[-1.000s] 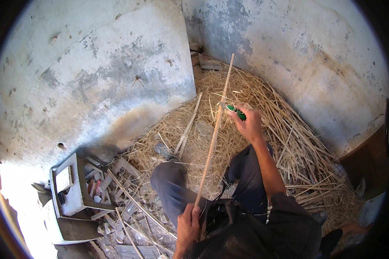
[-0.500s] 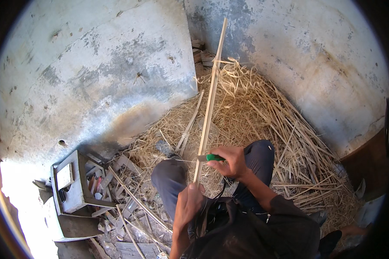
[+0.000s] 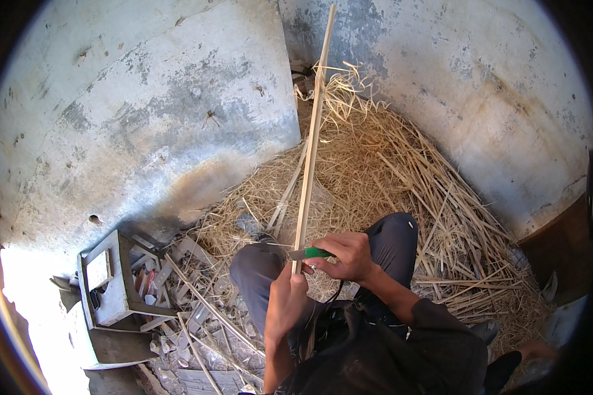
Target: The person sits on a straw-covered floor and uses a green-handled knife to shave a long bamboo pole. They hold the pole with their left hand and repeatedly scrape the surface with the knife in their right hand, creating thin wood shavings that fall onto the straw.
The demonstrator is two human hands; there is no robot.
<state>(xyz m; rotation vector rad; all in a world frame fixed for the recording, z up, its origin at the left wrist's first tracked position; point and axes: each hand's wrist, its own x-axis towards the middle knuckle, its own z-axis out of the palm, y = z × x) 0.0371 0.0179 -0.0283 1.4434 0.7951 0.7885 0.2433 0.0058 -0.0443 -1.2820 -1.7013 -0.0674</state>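
Note:
A long pale bamboo strip (image 3: 308,178) points away from me, its far end leaning up in front of the wall. My left hand (image 3: 286,301) is closed round its near end, between my knees. Just beyond those fingers, a knife (image 3: 318,252) with a green handle lies with its blade across the strip. My right hand (image 3: 350,257) grips the knife's handle. Thin curled shavings (image 3: 344,92) show beside the far part of the strip; whether they still hang from it I cannot tell.
A heap of straw-like shavings (image 3: 359,155) covers the floor ahead, with many thin split sticks (image 3: 451,217) on its right. Stained walls (image 3: 197,99) meet behind it. On the left stands a battered box-like frame (image 3: 122,289) among rubble and loose sticks (image 3: 211,306).
My right hand and the knife have come slightly nearer to me, closer to my left hand. The bamboo strip's far end has shifted up and a little left.

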